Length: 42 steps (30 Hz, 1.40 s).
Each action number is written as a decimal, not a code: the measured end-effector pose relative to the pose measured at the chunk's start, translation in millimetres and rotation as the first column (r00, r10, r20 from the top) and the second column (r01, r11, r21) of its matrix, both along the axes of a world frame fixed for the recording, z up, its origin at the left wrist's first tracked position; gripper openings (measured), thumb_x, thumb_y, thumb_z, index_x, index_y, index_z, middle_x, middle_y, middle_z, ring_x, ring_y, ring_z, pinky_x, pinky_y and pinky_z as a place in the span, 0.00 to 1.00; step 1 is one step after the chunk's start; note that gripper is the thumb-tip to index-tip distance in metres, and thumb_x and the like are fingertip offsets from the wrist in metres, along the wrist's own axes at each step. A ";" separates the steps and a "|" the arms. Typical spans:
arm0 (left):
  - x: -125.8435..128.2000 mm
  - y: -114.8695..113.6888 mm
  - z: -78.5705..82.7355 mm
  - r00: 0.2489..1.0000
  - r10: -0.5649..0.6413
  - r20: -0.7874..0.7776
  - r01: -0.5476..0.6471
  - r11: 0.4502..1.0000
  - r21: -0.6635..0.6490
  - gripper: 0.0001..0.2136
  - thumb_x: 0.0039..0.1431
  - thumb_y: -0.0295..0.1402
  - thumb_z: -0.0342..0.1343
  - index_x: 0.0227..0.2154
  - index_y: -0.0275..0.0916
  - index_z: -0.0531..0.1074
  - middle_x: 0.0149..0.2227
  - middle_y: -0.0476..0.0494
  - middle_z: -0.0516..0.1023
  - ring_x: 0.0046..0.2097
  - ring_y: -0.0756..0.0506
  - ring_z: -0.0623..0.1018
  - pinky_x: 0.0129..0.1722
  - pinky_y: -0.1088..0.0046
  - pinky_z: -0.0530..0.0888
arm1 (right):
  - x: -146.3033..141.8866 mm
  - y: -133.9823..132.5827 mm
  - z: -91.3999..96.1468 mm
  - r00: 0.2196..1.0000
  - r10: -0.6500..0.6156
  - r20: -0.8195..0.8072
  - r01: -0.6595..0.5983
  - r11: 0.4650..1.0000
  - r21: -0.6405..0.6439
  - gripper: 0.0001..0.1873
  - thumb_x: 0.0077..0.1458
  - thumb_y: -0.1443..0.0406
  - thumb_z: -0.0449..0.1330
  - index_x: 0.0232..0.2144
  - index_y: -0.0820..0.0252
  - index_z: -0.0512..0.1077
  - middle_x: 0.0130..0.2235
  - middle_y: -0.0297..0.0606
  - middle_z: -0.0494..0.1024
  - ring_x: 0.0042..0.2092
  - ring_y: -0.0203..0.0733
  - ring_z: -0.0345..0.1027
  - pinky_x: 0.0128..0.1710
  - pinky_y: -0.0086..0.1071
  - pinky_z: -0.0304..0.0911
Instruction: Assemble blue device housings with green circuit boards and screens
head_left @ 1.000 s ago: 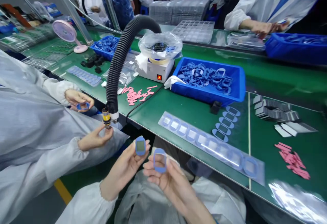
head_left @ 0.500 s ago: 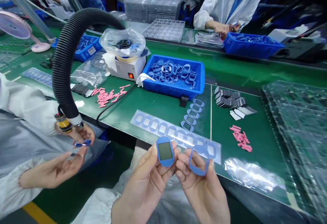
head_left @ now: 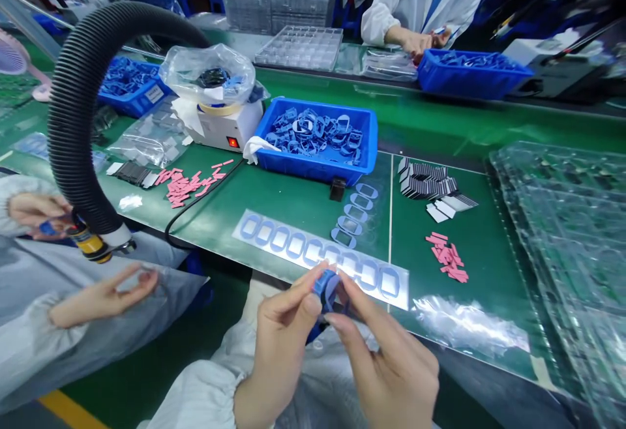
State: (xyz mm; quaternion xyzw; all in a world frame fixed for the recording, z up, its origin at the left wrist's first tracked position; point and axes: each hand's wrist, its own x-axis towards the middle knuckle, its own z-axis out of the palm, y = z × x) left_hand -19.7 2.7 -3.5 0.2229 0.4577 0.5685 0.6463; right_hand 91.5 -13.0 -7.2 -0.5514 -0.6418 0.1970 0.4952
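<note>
In front of the bench edge, my left hand (head_left: 283,331) pinches a small blue oval housing (head_left: 323,282), turned edge-on so that its dark screen is hidden. My right hand (head_left: 391,344) meets it from the other side, thumb and forefinger closed on a thin blue oval frame (head_left: 337,295). Frame and housing lie against each other or overlap; the exact fit cannot be made out. Just beyond my fingers lies a clear sheet (head_left: 239,230) bearing a row of pale blue oval frames. Several loose oval frames (head_left: 353,212) lie in a slanting line behind it.
A blue bin (head_left: 364,171) of blue parts stands mid-bench beside a white box (head_left: 225,132) with a red switch. Pink strips (head_left: 447,256) and stacked black-and-white pieces (head_left: 425,180) lie right, near clear trays (head_left: 562,240). At left, a co-worker's hand (head_left: 98,298) is near a black hose (head_left: 73,109).
My hands have come together, bringing the housing and the oval frame into contact or overlap. The housing has turned from face-up to edge-on. The co-worker's hands at left have moved apart.
</note>
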 end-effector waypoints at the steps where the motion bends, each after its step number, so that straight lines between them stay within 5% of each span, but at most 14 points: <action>1: 0.0 -0.3 -2.2 0.999 0.004 -0.033 -0.003 0.999 0.036 0.11 0.47 0.42 0.65 0.35 0.47 0.81 0.46 0.45 0.81 0.51 0.39 0.77 0.52 0.66 0.73 | -3.1 1.3 2.3 1.000 0.007 0.025 -0.008 1.000 0.014 0.24 0.59 0.66 0.58 0.57 0.48 0.64 0.47 0.37 0.78 0.39 0.44 0.78 0.39 0.31 0.74; 17: -0.7 5.5 -5.1 0.941 0.031 -0.336 0.093 0.933 0.348 0.12 0.57 0.43 0.55 0.39 0.50 0.80 0.44 0.44 0.82 0.53 0.40 0.73 0.55 0.60 0.68 | -2.0 7.5 4.5 0.997 -0.038 0.066 0.034 0.997 0.066 0.27 0.58 0.69 0.58 0.58 0.48 0.62 0.49 0.36 0.77 0.41 0.44 0.77 0.40 0.30 0.74; 23: -16.5 20.3 9.2 0.726 0.137 -0.674 0.267 0.847 0.459 0.12 0.51 0.26 0.62 0.38 0.48 0.80 0.31 0.46 0.81 0.34 0.46 0.76 0.34 0.70 0.73 | 1.5 10.7 -7.2 0.966 -0.099 0.241 0.045 0.975 0.219 0.33 0.55 0.73 0.60 0.61 0.55 0.58 0.50 0.41 0.76 0.45 0.47 0.75 0.45 0.34 0.73; 25: -20.6 23.5 12.8 0.665 0.176 -0.726 0.330 0.803 0.497 0.14 0.51 0.22 0.61 0.38 0.47 0.80 0.29 0.48 0.82 0.31 0.46 0.76 0.32 0.71 0.73 | 5.4 10.6 -10.7 0.978 -0.051 0.200 0.006 0.976 0.218 0.33 0.53 0.73 0.62 0.60 0.55 0.60 0.49 0.41 0.77 0.45 0.47 0.75 0.46 0.35 0.72; 28: -23.8 23.6 12.9 0.620 0.194 -0.760 0.391 0.763 0.514 0.16 0.52 0.20 0.59 0.40 0.46 0.79 0.31 0.47 0.82 0.32 0.46 0.77 0.32 0.71 0.73 | 13.2 13.1 -11.6 0.999 0.049 -0.022 -0.048 0.998 0.047 0.22 0.56 0.69 0.60 0.53 0.52 0.69 0.47 0.40 0.79 0.45 0.45 0.75 0.46 0.36 0.72; 31: -24.9 21.0 10.2 0.620 0.222 -0.753 0.427 0.709 0.561 0.16 0.52 0.21 0.59 0.41 0.46 0.79 0.32 0.47 0.82 0.31 0.47 0.76 0.32 0.72 0.72 | 21.4 17.2 -8.8 0.964 0.124 -0.236 -0.151 0.984 -0.099 0.09 0.58 0.67 0.57 0.40 0.51 0.75 0.40 0.36 0.81 0.42 0.41 0.76 0.40 0.32 0.73; 33: -25.8 20.0 9.8 0.629 0.225 -0.744 0.442 0.684 0.580 0.15 0.52 0.22 0.60 0.41 0.46 0.79 0.32 0.47 0.82 0.31 0.47 0.76 0.33 0.72 0.72 | 26.1 18.9 -6.7 0.938 0.176 -0.300 -0.210 0.974 -0.087 0.07 0.57 0.68 0.58 0.36 0.52 0.74 0.37 0.34 0.81 0.41 0.39 0.75 0.40 0.31 0.72; 39: -27.7 25.6 15.9 0.610 0.037 -0.792 0.562 0.684 0.465 0.10 0.53 0.26 0.61 0.39 0.43 0.77 0.32 0.44 0.82 0.34 0.44 0.77 0.37 0.68 0.71 | 33.7 18.1 -3.9 0.949 0.274 -0.156 -0.280 0.960 -0.020 0.09 0.56 0.72 0.57 0.36 0.55 0.72 0.36 0.36 0.79 0.39 0.39 0.74 0.47 0.35 0.68; 42: -25.9 29.1 14.8 0.594 0.035 -0.804 0.591 0.659 0.466 0.09 0.52 0.25 0.61 0.36 0.43 0.77 0.29 0.46 0.81 0.31 0.45 0.76 0.35 0.68 0.70 | 37.0 16.2 -3.8 0.954 0.300 -0.020 -0.300 0.954 0.009 0.11 0.55 0.75 0.56 0.38 0.56 0.70 0.37 0.36 0.78 0.39 0.39 0.74 0.49 0.36 0.66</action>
